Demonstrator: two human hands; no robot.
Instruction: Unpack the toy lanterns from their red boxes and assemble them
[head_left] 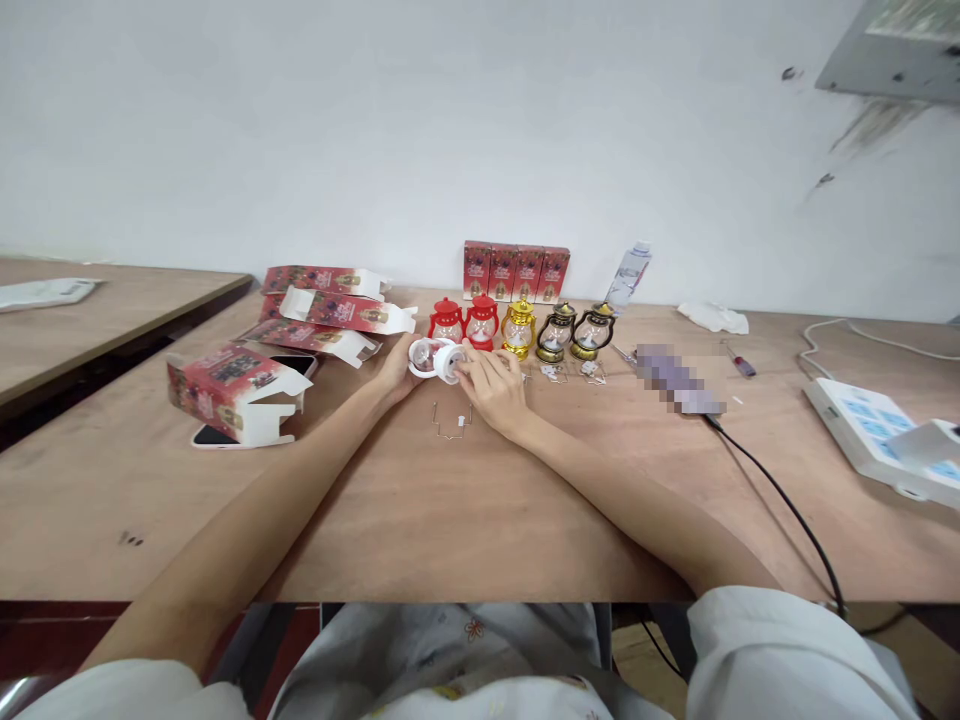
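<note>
Both my hands meet at the middle of the wooden table (420, 500) around a small white toy lantern (436, 358) lying on its side. My left hand (396, 368) cups its far end. The fingers of my right hand (491, 388) pinch its near end. A thin wire handle (451, 421) lies loose on the table just in front of my hands. Behind them stands a row of little lanterns: two red ones (465, 320), a gold one (519, 328) and two dark ones (576, 331).
Several opened red cartons (330, 310) lie at the left, one (232, 392) on a phone. Closed red boxes (516, 270) stand at the wall beside a plastic bottle (628, 274). A black cable (780, 500) runs right; a white device (877, 435) sits at the right edge.
</note>
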